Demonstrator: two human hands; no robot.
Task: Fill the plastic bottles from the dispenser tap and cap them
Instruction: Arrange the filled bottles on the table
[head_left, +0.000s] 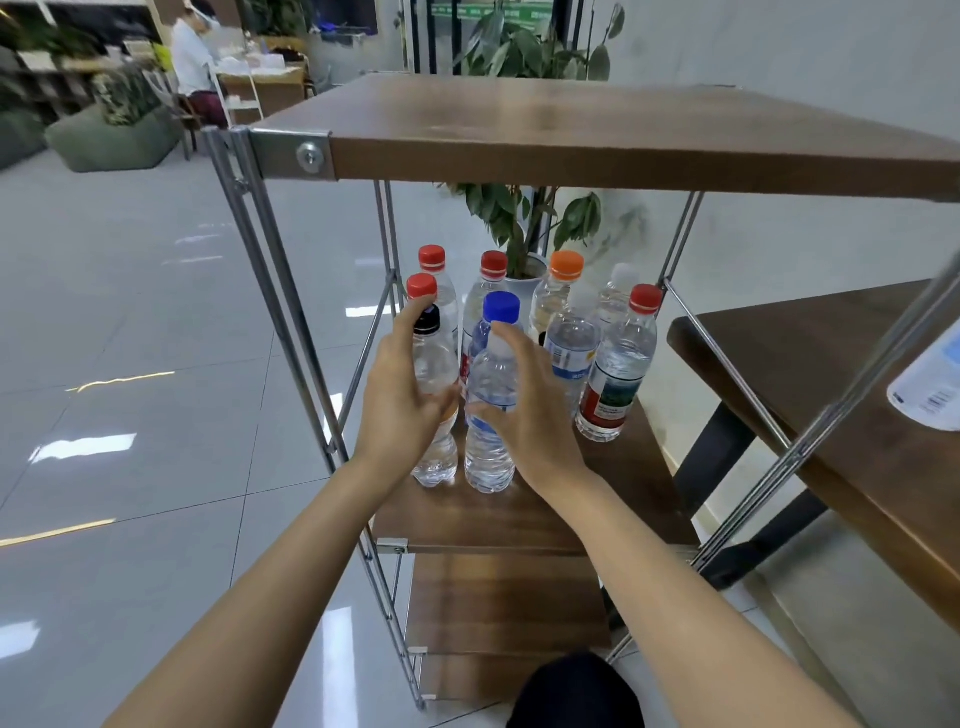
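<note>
Now | left grip (402, 387) wraps black-capped bottle (434, 395) | right grip (524, 400) wraps white-capped bottle (491, 415) | labels partly hidden

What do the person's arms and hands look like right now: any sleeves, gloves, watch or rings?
Both forearms are bare as far up as the view shows, so no sleeve is visible. The left hand and right hand wear no gloves. No watch, bracelet or ring shows on the wrists or on the fingers that can be seen.
</note>
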